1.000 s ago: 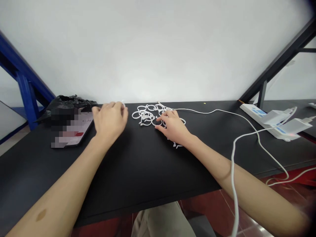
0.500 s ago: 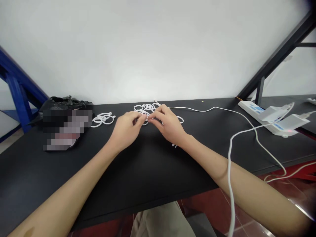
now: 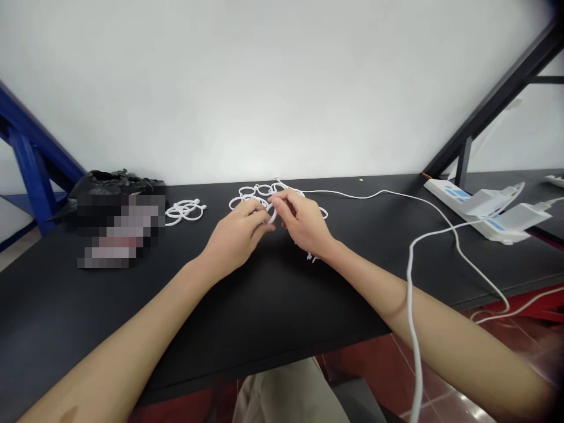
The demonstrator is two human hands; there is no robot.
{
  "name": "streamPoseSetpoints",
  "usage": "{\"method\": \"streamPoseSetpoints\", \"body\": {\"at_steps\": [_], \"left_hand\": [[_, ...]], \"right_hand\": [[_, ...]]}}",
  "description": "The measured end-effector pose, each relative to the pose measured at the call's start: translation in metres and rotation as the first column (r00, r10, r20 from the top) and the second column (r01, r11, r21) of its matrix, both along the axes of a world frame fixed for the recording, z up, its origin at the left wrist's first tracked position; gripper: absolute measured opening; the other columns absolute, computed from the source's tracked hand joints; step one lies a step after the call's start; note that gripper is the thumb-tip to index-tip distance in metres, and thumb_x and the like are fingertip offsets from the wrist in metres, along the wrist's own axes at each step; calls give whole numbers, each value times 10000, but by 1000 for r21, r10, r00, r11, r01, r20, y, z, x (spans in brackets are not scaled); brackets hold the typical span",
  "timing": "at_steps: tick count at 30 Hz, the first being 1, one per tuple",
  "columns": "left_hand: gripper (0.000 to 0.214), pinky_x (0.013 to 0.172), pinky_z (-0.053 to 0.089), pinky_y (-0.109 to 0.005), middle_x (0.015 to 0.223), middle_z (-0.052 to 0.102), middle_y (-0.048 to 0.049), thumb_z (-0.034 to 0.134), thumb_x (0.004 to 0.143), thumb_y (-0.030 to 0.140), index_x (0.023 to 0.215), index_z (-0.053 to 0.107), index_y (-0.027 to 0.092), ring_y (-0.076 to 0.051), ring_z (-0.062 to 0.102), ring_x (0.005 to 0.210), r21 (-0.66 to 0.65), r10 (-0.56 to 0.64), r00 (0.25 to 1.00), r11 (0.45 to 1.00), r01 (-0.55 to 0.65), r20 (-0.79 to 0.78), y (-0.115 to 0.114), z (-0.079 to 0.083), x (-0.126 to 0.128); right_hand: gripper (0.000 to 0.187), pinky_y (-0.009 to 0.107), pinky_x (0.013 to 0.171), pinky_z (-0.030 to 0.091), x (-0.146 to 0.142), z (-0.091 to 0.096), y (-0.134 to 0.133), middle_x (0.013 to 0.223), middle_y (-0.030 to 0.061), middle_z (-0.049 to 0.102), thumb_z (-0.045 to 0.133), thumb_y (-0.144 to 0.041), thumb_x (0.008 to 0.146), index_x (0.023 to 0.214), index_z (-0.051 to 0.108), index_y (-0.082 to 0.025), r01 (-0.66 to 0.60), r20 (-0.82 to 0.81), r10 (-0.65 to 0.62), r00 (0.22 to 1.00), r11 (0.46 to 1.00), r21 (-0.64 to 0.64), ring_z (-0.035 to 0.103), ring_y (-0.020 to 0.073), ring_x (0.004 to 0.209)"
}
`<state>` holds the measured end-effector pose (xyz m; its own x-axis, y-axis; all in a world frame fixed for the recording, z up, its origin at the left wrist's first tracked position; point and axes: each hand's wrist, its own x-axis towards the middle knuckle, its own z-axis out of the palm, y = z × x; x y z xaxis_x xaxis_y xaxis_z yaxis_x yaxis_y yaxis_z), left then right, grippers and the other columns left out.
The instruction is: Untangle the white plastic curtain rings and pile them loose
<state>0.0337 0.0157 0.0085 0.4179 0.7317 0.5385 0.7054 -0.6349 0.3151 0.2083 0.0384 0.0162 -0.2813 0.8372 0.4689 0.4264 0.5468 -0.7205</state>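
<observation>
Head view, the only one on record. The left hand point(image 3: 238, 235) and the right hand point(image 3: 308, 226) meet over the black tabletop point(image 3: 264, 305). Both are narrowed to a pinch on one white plastic ring point(image 3: 272, 215), which stands tilted between the fingertips. Whether that ring's ends are joined cannot be told, since the fingers cover part of it.

Progress, by judgement: partway. A left-hand group of rings point(image 3: 180, 207) lies well apart from the others and appears to be the portion dealt with. The ring between the hands is judged to be in hand and unfinished. The central cluster of rings point(image 3: 247, 195), just behind the hands, appears to be what is left.

Count: hands, two; held rings, one. The left-hand group overlaps and reads as three or four. The central cluster shows at least four; the right hand hides part of it, so no total is certified. White ends point(image 3: 312, 257) protrude just below the right wrist; their owner is hidden. Power strips, one point(image 3: 447, 191); white chargers, two, one near point(image 3: 482, 203) and one farther right point(image 3: 522, 220); black plastic bags, one point(image 3: 118, 177).
</observation>
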Motion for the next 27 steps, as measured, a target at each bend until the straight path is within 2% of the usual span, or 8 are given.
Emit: {"method": "streamPoseSetpoints", "body": {"at_steps": [3,8,12,15,17,20,23,27], "left_hand": [[154,790,458,-299,961,635,-41,490,958,238,846,583,190,-169,575,880,-30,-33,999,999,33,-16,-2,-2,3],[149,678,420,-273,885,647,-10,497,967,285,922,612,201,-130,542,703,-37,-26,999,999,26,18,-3,1,2],[148,648,400,-267,859,640,-6,504,962,274,905,614,194,-122,523,660,-19,-23,1000,1000,23,4,-5,1,3],[181,656,396,-275,862,648,-10,479,971,289,892,613,196,-131,544,675,26,22,1000,999,-22,-18,-3,1,2],[225,704,397,-303,882,662,-23,448,981,317,890,618,201,-157,580,730,100,128,990,987,-122,-57,0,3,-3],[293,792,385,-374,922,684,-69,399,985,352,903,635,200,-236,621,882,201,385,917,912,-358,-110,8,8,-18],[332,831,374,-448,984,694,-133,372,973,350,940,653,178,-314,614,965,187,606,779,793,-579,-162,15,12,-42],[303,844,367,-512,983,689,-190,421,925,314,933,670,143,-383,582,1001,110,693,620,695,-711,-368,20,9,-70]], "right_hand": [[226,242,644,442,0,1,0,694,-37,617,487,-380,957,888,612,-204,-10,-29,10,1000,1000,-21,551,99,582],[182,229,603,432,0,3,1,629,-51,593,534,-329,928,812,595,-203,15,-80,-17,997,999,-28,528,91,531],[178,235,629,440,1,2,2,624,-47,602,549,-319,918,795,606,-204,18,-69,-18,997,1000,-9,545,99,558],[202,246,652,450,2,2,2,665,-36,632,543,-385,927,925,639,-206,17,-76,-17,997,1000,-5,566,110,591],[277,257,675,451,4,3,4,711,-24,655,510,-427,943,1057,629,-205,56,-67,-56,996,998,10,582,119,628],[294,276,682,434,8,3,10,769,3,674,459,-428,964,1027,633,-199,170,25,-172,985,984,44,587,137,683],[266,298,703,422,13,-1,16,836,26,678,452,-377,964,902,639,-199,226,189,-240,952,970,94,581,162,752],[206,350,848,425,16,-6,20,919,61,666,491,-313,942,899,650,-188,190,384,-229,895,972,138,555,214,904]]}}
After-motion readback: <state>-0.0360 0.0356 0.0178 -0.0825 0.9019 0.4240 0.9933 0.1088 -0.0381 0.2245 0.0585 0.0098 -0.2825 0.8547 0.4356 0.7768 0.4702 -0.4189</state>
